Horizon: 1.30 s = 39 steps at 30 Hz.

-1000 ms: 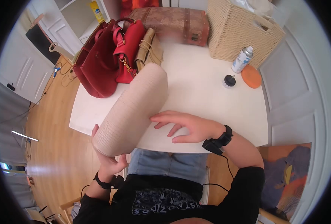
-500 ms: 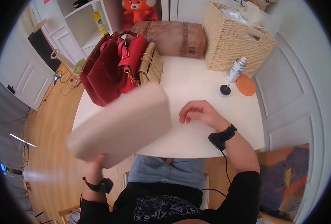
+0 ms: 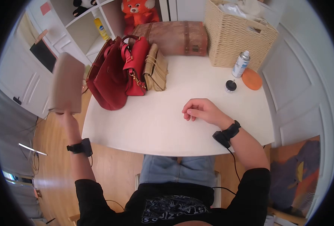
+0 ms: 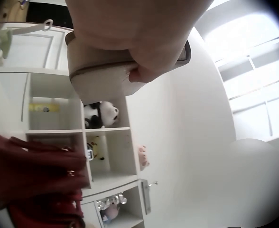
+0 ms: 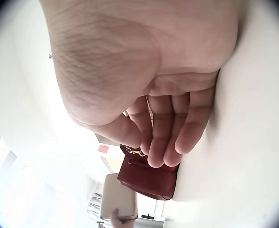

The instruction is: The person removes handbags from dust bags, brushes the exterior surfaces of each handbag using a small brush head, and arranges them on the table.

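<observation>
My left hand (image 3: 66,121) grips a beige, boxy bag (image 3: 66,84) by its lower end, holding it upright off the table's left side. In the left wrist view, brown edging runs along the beige bag (image 4: 101,80), with my thumb against it. My right hand (image 3: 203,111) rests on the white table (image 3: 155,124), fingers loosely curled around nothing. Left of that hand stand a large dark red handbag (image 3: 108,81), a smaller red handbag (image 3: 136,67) and a tan clutch (image 3: 155,71) with a gold chain.
A brown trunk-like case (image 3: 170,37) and a woven basket (image 3: 236,35) line the table's back. Toward the right are a spray can (image 3: 241,64), an orange disc (image 3: 252,79) and a small black-topped brush (image 3: 231,86). White shelves (image 3: 85,35) with plush toys stand beyond.
My left hand has swung the beige bag from over the table out to the far left and turned it upright. The right hand has drawn away from the bag and settled on the table.
</observation>
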Each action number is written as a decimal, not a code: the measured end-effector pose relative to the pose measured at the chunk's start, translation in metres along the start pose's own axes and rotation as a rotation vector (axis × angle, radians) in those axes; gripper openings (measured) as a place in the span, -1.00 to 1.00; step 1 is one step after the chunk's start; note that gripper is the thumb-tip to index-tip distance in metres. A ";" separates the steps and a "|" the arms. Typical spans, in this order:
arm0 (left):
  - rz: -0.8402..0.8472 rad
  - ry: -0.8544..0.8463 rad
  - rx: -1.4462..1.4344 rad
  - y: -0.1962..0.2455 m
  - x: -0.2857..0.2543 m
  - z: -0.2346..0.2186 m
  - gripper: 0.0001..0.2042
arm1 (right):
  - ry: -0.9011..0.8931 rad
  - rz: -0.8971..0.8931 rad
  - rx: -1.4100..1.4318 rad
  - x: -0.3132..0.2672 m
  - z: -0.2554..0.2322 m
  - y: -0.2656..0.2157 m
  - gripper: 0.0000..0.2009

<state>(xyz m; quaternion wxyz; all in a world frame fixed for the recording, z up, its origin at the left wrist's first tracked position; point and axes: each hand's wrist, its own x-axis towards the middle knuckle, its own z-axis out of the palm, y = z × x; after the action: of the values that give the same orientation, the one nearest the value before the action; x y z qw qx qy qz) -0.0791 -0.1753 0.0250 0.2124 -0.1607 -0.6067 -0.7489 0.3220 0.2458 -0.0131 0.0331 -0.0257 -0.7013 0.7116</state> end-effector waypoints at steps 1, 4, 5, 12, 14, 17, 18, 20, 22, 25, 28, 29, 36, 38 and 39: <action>-0.035 -0.099 0.067 -0.012 -0.002 0.012 -0.28 | 0.011 -0.007 -0.003 0.001 -0.002 0.000 -0.85; -0.075 -0.199 0.034 -0.040 -0.012 0.042 -0.33 | -0.026 0.016 -0.024 0.002 -0.005 0.001 -0.84; -0.027 -0.253 0.162 -0.058 -0.011 0.041 -0.33 | -0.025 0.015 -0.019 0.002 -0.005 -0.001 -0.81; -0.206 -0.374 0.005 -0.047 -0.029 0.056 -0.32 | 0.259 -0.170 -0.390 0.057 -0.006 0.006 -0.39; -0.252 -0.406 -0.071 -0.054 -0.019 0.048 -0.31 | 0.299 -0.230 -0.313 0.100 -0.001 0.004 -0.27; -0.354 -0.479 -0.087 -0.061 -0.010 0.039 -0.28 | 0.373 -0.403 -0.501 0.161 0.008 0.000 -0.26; -0.305 -0.529 -0.014 -0.059 -0.013 0.043 -0.28 | 0.375 -0.408 -0.503 0.175 0.014 0.005 -0.26; -0.256 -0.575 0.057 -0.061 -0.014 0.043 -0.28 | 0.453 -0.437 -0.516 0.193 0.021 0.016 -0.29; -0.286 -0.572 0.029 -0.064 -0.013 0.041 -0.25 | 0.438 -0.437 -0.484 0.190 0.020 0.018 -0.29; -0.240 -0.556 0.052 -0.054 -0.027 0.041 -0.22 | 0.408 -0.387 -0.397 0.178 0.025 0.007 -0.31; -0.176 -0.514 0.160 -0.030 -0.050 0.045 -0.16 | 0.388 -0.338 -0.336 0.164 0.035 -0.008 -0.31; -0.177 -0.501 0.155 -0.021 -0.057 0.048 -0.16 | 0.394 -0.342 -0.325 0.161 0.037 -0.010 -0.31; -0.263 -0.444 0.058 -0.015 -0.059 0.044 -0.14 | 0.364 -0.334 -0.340 0.154 0.033 -0.010 -0.30; -0.219 -0.559 0.154 -0.019 -0.053 0.046 -0.11 | 0.391 -0.386 -0.386 0.154 0.032 -0.006 -0.29; -0.222 -0.563 0.158 -0.019 -0.051 0.047 -0.11 | 0.393 -0.383 -0.382 0.153 0.032 -0.004 -0.29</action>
<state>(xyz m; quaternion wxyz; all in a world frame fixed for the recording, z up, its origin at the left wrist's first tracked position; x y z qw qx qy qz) -0.0458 -0.1202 -0.0064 -0.0351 -0.2773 -0.7119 -0.6442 0.1671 0.2264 -0.0073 0.2953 -0.0360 -0.7943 0.5297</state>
